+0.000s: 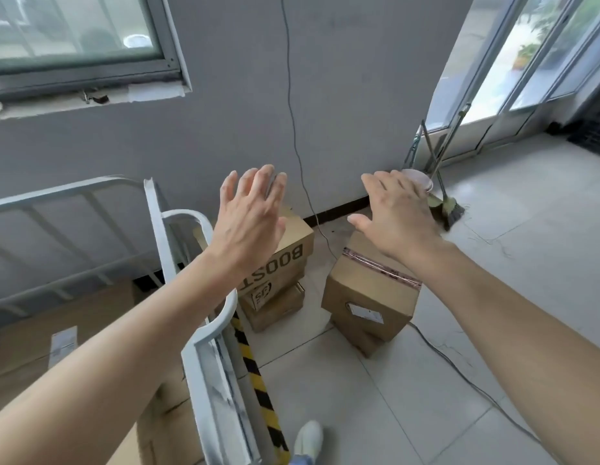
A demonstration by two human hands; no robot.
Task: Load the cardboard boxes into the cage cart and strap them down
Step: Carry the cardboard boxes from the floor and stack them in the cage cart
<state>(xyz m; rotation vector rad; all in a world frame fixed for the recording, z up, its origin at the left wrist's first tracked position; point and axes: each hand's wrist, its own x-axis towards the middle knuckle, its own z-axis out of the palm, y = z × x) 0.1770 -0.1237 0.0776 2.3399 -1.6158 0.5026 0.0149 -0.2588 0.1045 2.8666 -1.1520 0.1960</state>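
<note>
Two stacks of cardboard boxes stand on the floor by the grey wall. The left stack is topped by a box printed BOOST (288, 253). The right stack is topped by a taped box (369, 290) with a white label. My left hand (249, 216) hovers above the BOOST box, fingers spread and empty. My right hand (397, 213) hovers above the taped box, also spread and empty. The white metal cage cart (204, 347) stands at the left, with large cardboard boxes (40, 337) inside it.
A black-and-yellow striped strip (258, 387) runs along the cart's base. A thin cable (459, 374) trails across the tiled floor and up the wall. A broom and dustpan (449, 206) lean in the corner by glass doors (526, 62). My shoe (308, 437) is at the bottom.
</note>
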